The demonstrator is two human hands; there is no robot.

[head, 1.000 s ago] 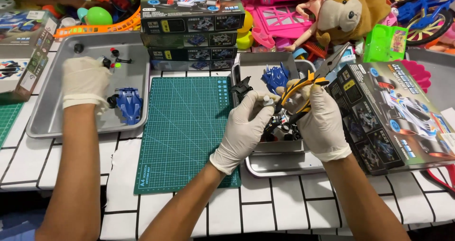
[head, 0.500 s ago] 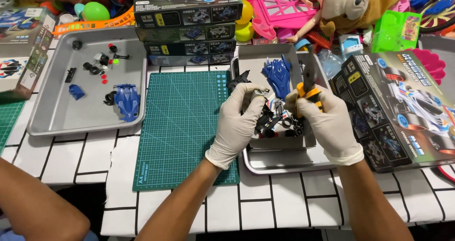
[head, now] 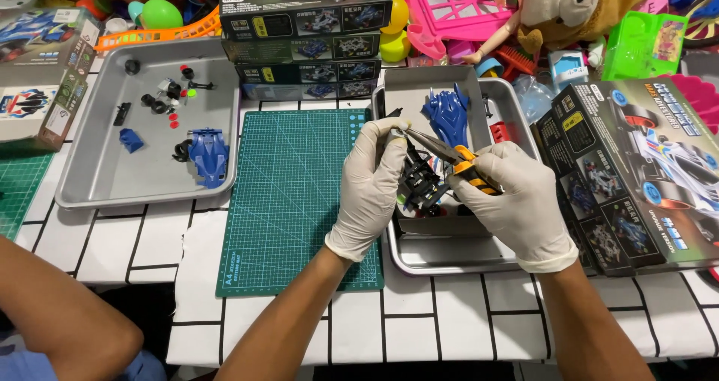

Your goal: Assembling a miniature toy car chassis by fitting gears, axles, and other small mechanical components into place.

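My left hand (head: 371,186), in a white glove, grips a black toy car chassis (head: 422,185) over the right metal tray (head: 449,257). Its fingertips pinch something small at the chassis's top. My right hand (head: 517,201), also gloved, is closed on pliers with orange and yellow handles (head: 463,158). The thin jaws point up and left and meet my left fingertips. A blue car body shell (head: 447,115) lies in the same tray, just beyond the hands.
A green cutting mat (head: 299,194) lies between two trays. The left tray (head: 90,194) holds a blue car body (head: 207,154) and small loose parts. Model kit boxes are stacked at the back (head: 307,6) and lie at the right (head: 644,164). Another person's bare arm (head: 60,313) is at lower left.
The other person's gloved hand has left the left tray and the arm has drawn back to the lower left. My hands stayed over the right tray, and the pliers' tip moved to my left fingertips.
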